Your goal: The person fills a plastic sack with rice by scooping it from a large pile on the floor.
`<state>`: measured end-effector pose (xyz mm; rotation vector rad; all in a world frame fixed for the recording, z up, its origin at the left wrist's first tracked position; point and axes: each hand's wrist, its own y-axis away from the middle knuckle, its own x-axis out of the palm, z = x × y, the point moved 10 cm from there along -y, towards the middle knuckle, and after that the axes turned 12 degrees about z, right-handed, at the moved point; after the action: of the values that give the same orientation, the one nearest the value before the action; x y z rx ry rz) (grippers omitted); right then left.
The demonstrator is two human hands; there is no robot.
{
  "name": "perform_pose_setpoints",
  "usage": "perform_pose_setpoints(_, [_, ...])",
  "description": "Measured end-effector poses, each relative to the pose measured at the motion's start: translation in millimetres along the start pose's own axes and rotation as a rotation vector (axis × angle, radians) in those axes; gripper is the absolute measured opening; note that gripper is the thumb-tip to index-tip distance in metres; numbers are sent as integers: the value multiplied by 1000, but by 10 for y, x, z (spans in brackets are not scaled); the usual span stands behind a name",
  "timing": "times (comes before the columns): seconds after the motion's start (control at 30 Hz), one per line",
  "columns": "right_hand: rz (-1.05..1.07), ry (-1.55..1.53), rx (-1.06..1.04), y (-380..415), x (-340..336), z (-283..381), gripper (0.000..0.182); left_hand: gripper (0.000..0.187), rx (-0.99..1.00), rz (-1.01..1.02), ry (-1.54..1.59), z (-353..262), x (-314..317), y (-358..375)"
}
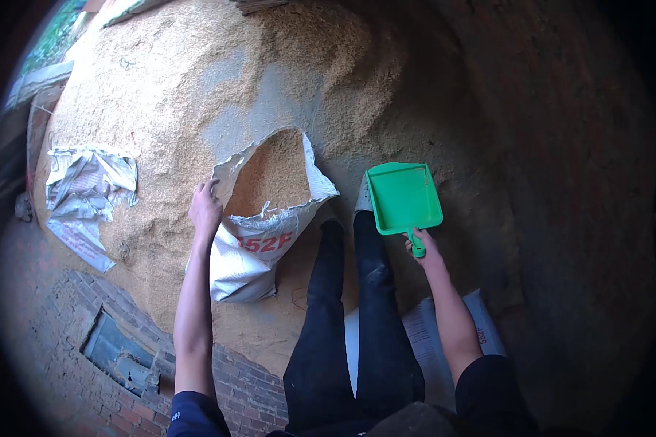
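Note:
A white woven sack [244, 266] with red print stands on the floor, its mouth spread wide. Inside it lies a heap of tan, grain-like husks [273, 175]. My left hand [205, 207] grips the sack's left rim, fingers curled over the edge. On the other side, my right hand [424, 247] is wrapped round the handle of a green dustpan [404, 197]. The dustpan is held to the right of the sack, above the floor near my feet, and its pan shows almost no husks.
Loose husks [160, 87] cover much of the floor ahead and to the left. A crumpled white sack [91, 193] lies at the left. Another printed sack [481, 328] is behind my legs at the right. A brick wall [233, 386] is at lower left.

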<state>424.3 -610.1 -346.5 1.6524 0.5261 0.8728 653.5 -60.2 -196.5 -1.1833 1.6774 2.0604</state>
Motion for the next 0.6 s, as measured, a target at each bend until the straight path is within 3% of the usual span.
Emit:
perform_pose_setpoints(0.1, [-43,-1,40,-134,-237,-97,29,38,-16,27,-20,-47,83,33])
perform_pose_setpoints(0.3, [68,-50,-11,-511,-174,33,28,40,-40,34,-25,-92,42,46])
perform_pose_setpoints(0.6, [-10,119,-2,140,-968,99,34,40,-85,80,-93,-32,63,-235])
